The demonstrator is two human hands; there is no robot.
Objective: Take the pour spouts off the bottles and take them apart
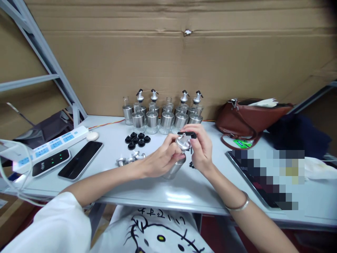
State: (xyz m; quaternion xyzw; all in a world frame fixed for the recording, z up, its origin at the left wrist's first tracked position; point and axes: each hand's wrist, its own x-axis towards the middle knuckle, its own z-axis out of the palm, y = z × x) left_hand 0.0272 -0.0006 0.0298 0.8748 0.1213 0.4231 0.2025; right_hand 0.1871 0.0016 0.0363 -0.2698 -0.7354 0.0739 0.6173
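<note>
White shirt [163, 235] with a cartoon face on it is closest to the camera, tucked up to the tabletop [123, 193] edge, so both forearms can reach in over the front. Just past that, roughly mid-tabletop, is a glass-and-metal bottle [174, 170] with a silver spout [183, 142] at its neck. It looks tilted a bit; can't tell whether its base touches down.

Left hand [163, 158] has a snug grip, fingers closed around the spout's silver collar, probably to keep the top from wandering. Right hand [201, 149] has a narrow grip too, thumb and fingers pinching the black lever [187, 134] on top. Makes sense to me: one hand steadies, the other is free to work the small bit.

Black stoppers [133, 140] sit in a tight cluster left of the bottle, with loose silver pieces [130, 159] closer in, partly behind the left arm. My guess is they're grouped by kind so either is an easy grab. More bottles [166, 121] line up at the back by the cardboard [158, 52], four with spouts on, the rest bare-necked. Phone [80, 160] and handbag [252, 117] are off to opposite sides, likely just to stay out of the way.
</note>
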